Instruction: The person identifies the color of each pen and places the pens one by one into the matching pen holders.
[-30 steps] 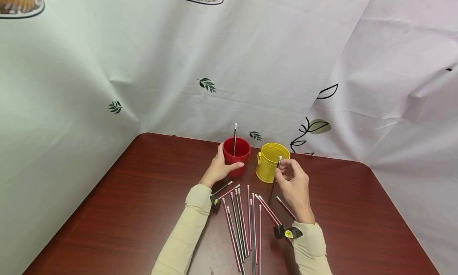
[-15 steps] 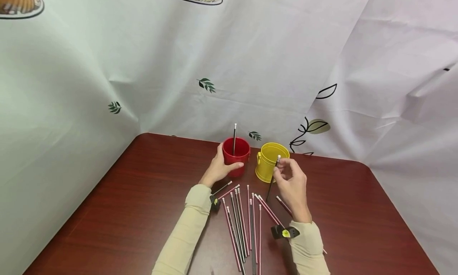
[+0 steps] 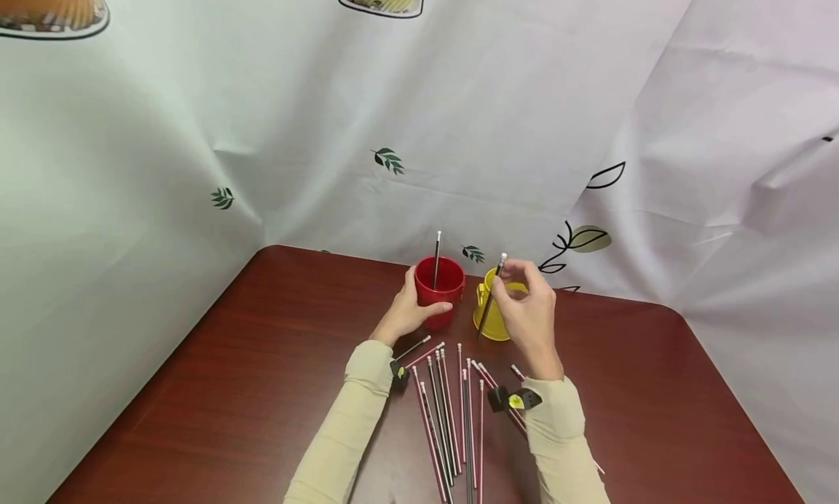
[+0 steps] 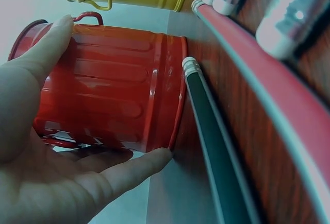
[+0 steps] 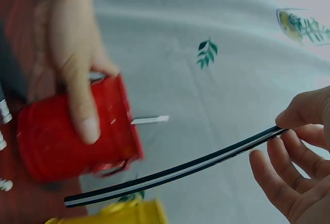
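Observation:
My left hand (image 3: 401,316) grips a small red bucket (image 3: 437,297), thumb across its front and fingers on the far side. A black pencil (image 3: 437,255) stands in that bucket, white eraser up. Between thumb and fingertips of my right hand (image 3: 532,316), a black pencil (image 5: 180,170) is pinched near its eraser end. It slants in front of a yellow bucket (image 3: 499,328), its lower tip above the table. The yellow bucket stands just right of the red one, partly hidden by my right hand.
Several red and black pencils (image 3: 452,424) lie on the dark red wooden table (image 3: 262,387), erasers mostly towards the buckets. Others lie partly under my right forearm. Behind the table hangs a white cloth (image 3: 314,183) with printed leaves.
My right hand has lifted the pencil and moved slightly left, so its lower tip is now higher, in front of the yellow bucket. The left hand keeps its grip on the red bucket.

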{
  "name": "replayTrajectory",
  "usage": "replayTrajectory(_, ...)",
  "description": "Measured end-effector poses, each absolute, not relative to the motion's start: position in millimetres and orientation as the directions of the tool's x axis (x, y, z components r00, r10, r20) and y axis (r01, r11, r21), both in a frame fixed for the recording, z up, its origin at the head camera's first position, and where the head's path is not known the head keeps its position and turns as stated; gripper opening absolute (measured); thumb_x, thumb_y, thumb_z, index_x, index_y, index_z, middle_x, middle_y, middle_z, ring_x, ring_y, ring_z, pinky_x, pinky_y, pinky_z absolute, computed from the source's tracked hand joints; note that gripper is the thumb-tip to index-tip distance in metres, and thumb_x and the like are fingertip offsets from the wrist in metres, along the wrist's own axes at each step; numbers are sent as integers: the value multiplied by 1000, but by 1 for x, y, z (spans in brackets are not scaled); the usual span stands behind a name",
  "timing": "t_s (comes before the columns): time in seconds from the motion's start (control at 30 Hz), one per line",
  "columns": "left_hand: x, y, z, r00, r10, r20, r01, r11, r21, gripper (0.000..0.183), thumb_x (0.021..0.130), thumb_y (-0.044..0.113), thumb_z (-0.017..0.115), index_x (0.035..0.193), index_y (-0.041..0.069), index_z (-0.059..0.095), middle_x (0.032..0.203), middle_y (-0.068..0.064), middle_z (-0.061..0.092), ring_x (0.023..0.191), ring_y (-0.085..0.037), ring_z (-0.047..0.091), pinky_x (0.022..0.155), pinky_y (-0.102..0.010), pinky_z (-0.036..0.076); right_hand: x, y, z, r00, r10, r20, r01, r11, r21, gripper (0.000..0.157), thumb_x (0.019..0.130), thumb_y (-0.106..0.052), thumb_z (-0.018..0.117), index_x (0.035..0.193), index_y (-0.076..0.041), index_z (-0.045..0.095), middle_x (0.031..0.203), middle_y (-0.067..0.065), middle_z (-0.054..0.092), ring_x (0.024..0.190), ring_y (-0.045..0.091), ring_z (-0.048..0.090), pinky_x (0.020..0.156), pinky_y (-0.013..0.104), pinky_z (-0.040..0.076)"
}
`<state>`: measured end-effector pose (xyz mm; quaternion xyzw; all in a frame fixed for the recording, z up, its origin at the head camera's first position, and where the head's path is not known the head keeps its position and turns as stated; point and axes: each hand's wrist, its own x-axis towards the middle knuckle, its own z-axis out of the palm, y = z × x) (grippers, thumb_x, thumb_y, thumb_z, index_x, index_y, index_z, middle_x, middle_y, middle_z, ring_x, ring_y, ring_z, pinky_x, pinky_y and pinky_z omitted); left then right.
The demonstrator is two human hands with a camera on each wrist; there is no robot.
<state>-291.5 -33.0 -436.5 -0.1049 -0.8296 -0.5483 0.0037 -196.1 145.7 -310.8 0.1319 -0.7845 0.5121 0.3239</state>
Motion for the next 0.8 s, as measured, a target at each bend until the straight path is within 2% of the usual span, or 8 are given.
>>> replayTrajectory(0.13,-292,-33,-437,-975,182,126,187,372,909,97,71,43,76,143,25,13,135,-5,41,122,-22,41,93,-43,44,-207,135,-294,-735,109,670,-576,422,-700,18,80,6,62,97,10,58,89,22,60,80,26,61,65,18,51)
replayTrajectory(0.3,-291,-34,-437,-976,179,120,180,372,911,97,71,44,75,142,26,13,134,-4,41,120,-22,42,93,-42,44,-216,122,-276,-702,71,709,-620,430,-656,17,81,6,59,98,9,57,89,21,59,82,27,60,65,28,52)
replayTrajectory(0.5,-289,-35,-435,-974,182,131,191,365,911,96,72,42,75,143,23,13,134,-5,42,120,-22,43,94,-43,43,-222,107,-259,-668,84,739,-647,424,-633,17,82,5,58,98,8,56,89,20,59,83,27,60,66,29,53)
replayTrajectory(0.67,-290,-35,-436,-974,183,130,190,361,913,95,72,42,75,143,24,14,134,-3,42,120,-21,43,94,-42,44,-237,102,-266,-671,73,738,-655,407,-636,18,82,4,60,100,8,57,90,21,59,83,28,60,68,40,54)
replayTrajectory(0.8,-292,-35,-437,-971,190,147,208,354,912,95,72,43,75,142,24,14,133,-3,43,119,-20,43,94,-41,44,-255,104,-285,-698,67,713,-635,403,-659,19,82,1,62,101,4,58,91,16,60,84,24,61,69,39,54)
